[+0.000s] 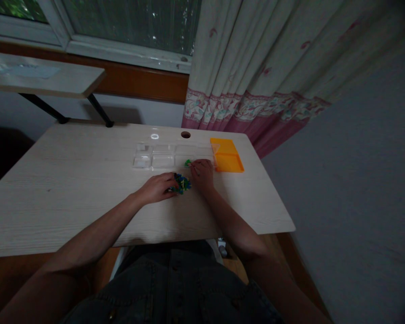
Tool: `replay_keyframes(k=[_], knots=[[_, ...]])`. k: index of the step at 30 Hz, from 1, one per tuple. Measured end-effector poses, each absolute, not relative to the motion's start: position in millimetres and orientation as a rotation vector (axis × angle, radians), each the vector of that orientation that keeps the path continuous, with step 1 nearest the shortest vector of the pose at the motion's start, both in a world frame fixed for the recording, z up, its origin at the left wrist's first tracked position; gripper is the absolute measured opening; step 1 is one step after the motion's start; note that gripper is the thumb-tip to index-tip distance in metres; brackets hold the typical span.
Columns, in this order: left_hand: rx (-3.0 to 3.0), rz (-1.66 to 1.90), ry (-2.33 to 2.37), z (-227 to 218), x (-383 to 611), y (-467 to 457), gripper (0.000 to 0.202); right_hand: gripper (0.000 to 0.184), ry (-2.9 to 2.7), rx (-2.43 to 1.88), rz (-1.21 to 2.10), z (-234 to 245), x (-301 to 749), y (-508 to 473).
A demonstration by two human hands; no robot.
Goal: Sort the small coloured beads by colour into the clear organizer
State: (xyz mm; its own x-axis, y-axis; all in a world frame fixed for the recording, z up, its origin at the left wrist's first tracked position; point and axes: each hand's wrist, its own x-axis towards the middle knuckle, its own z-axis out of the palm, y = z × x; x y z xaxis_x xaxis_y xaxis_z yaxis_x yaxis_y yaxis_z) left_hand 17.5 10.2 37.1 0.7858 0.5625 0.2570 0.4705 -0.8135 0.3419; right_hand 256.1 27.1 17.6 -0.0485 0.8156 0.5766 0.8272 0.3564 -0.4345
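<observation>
A small heap of mixed blue, green, yellow and dark pieces (184,183) lies on the table; they are too small to name. At its left side rests my left hand (158,188), fingers apart and curved around the heap's edge. Just behind the heap is a clear plastic compartment tray (152,161). Some green pieces (188,163) lie in one of its compartments. My right hand (203,174) is over the tray's front right part, beside those green pieces, with fingertips drawn together. Whatever they pinch, if anything, is too small to make out.
An orange two-part plastic box (228,155) sits right of the tray, partly overlapped by its clear end. A round cable hole (186,135) is near the table's back edge. A raised shelf (47,78) on black legs stands back left. Curtains (243,81) hang behind.
</observation>
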Motion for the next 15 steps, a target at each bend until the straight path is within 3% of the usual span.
replay_keyframes(k=[15], knots=[[2.704,0.472,0.846,34.4,19.0,11.2,0.018,0.018,-1.84,-1.431,0.0,17.4,255.9,27.0]])
